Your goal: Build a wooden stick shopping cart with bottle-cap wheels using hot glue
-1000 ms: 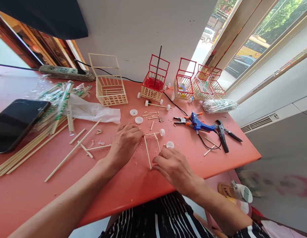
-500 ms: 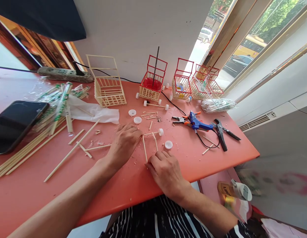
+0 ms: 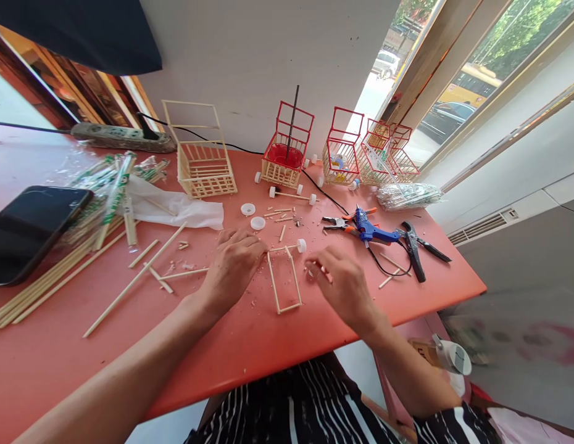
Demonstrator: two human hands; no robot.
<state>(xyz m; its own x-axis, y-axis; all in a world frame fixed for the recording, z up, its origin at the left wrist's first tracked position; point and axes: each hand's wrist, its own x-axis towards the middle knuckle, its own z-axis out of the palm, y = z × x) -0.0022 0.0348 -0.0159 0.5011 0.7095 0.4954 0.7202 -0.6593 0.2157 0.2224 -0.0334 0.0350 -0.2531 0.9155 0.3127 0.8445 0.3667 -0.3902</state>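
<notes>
A small rectangular frame of wooden sticks (image 3: 273,283) lies on the red table, with a white round cap (image 3: 301,246) at the right end of its far stick. My left hand (image 3: 234,265) is closed at the frame's far left corner; the fingertips are partly hidden. To the right of the frame, my right hand (image 3: 345,287) hovers with bent fingers apart over a loose white cap (image 3: 310,272), which the fingers mostly cover. Two more white caps (image 3: 257,223) lie beyond my left hand, near short cut stick pieces (image 3: 282,233).
Stick carts, one plain (image 3: 206,169) and several red-trimmed (image 3: 283,161), stand along the wall. A blue glue gun (image 3: 373,231), pliers (image 3: 336,223) and black-handled cutters (image 3: 414,253) lie right. Long sticks (image 3: 134,280), wrapped chopsticks (image 3: 113,197) and a phone (image 3: 34,231) are left.
My right hand has let go of the frame's near end and moved right and away from me to the loose cap. My left hand stays at the frame's far corner.
</notes>
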